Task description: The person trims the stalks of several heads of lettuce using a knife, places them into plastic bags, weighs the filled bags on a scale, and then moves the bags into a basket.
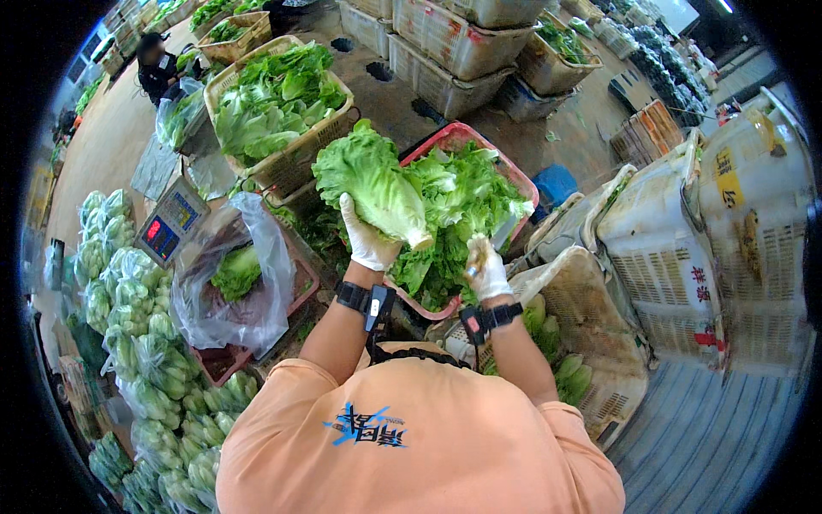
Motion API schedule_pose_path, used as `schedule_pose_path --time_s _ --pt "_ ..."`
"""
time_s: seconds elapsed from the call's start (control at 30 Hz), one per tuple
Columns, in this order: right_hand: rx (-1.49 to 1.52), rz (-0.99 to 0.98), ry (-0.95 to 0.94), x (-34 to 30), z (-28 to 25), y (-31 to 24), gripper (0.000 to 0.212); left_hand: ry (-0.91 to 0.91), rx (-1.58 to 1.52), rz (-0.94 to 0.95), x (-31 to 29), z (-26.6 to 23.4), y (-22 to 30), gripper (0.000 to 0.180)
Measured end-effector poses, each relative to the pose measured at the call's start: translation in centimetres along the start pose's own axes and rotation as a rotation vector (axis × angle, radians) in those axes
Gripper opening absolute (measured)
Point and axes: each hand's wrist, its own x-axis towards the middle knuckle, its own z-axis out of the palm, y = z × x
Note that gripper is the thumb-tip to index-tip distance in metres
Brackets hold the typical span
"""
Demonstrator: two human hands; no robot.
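My left hand (370,243), in a white glove, is wrapped round a green head of lettuce (373,182), its pale cut stem facing right. My right hand (486,272), gloved too, is closed just right of that stem. Something small shows at its fingers, too little to name. Below both hands stands a red-rimmed crate (512,176) full of loose lettuce leaves (462,184). To the left, a clear plastic bag (272,295) lines a red crate (224,367) and holds one lettuce (236,272).
A yellow crate of lettuce (278,107) stands ahead on the left, near a scale display (171,224). Bagged vegetables (163,343) are piled at left. White crates (655,231) line the right, more crates (462,43) are stacked ahead. A person (158,73) is at far left.
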Motion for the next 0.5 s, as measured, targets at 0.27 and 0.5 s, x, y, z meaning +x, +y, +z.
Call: schedule_pose_path --time_s 0.27,0.5 --pt "-1.164 -1.206 -0.151 -6.7 8.2 -0.6 0.032 0.076 0.193 -0.097 0.5 -4.0 -1.4 0.063" --pt "-1.22 -1.367 -0.086 -5.6 8.7 -0.3 0.022 -0.015 0.289 -0.064 -0.5 -1.8 -1.6 0.095"
